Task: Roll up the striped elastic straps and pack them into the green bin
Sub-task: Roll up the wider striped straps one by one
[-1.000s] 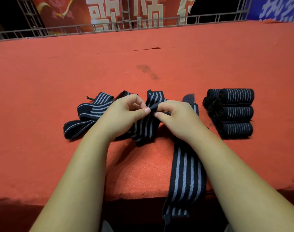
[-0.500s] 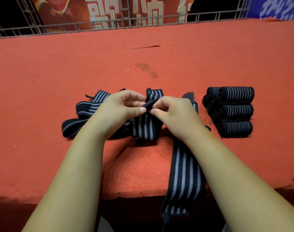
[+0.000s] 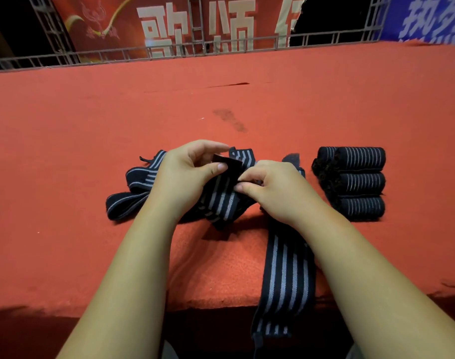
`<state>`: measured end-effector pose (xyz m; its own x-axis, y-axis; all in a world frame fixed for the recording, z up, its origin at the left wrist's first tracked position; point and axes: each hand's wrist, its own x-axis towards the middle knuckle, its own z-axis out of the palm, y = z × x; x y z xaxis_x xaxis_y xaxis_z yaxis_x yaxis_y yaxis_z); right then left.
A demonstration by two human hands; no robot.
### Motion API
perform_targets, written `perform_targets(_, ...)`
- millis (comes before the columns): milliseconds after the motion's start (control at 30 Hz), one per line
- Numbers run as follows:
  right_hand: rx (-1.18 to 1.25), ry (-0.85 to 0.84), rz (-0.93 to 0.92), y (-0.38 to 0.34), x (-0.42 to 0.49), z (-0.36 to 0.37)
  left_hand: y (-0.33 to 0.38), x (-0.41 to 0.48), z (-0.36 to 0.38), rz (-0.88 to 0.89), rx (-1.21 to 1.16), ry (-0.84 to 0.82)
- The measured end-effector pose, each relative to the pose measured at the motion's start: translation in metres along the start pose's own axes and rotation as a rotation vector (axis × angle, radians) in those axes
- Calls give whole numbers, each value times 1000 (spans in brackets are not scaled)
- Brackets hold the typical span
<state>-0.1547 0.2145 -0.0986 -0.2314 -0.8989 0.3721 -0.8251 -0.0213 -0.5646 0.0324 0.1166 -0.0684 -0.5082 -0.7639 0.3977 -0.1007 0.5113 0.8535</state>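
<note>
Both left hand [image 3: 187, 177] and right hand [image 3: 273, 190] fingers [image 3: 217, 168] are pinched on the strap [image 3: 222, 200] end, newly folded over mid-frame; rolling is judged begun.

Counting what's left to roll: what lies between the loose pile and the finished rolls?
In the head view, one flat strap, hanging off the table edge and partly under the right hand, which pinches a pile strap.
</note>
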Motion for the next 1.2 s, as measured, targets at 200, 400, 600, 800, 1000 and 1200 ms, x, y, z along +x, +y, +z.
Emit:
perform_targets(200,-122,142,82,-11,-4,-37,22,-15,-24,34,-60,88)
perform_targets(400,10,307,116,-38,-5,-87,53,-30,-53,-33,-93,137)
perform_targets(600,89,355,11,-86,-12,-122,96,-36,-50,-67,-103,239)
perform_targets(800,175,411,-54,-113,-23,-153,118,-24,-59,-155,-517,311)
perform_targets(1000,234,404,-74,-133,-28,-176,148,-26,-49,-290,-967,140)
perform_targets(1200,372,370,-44,-145,-40,-186,168,-30,-36,-339,-1241,128)
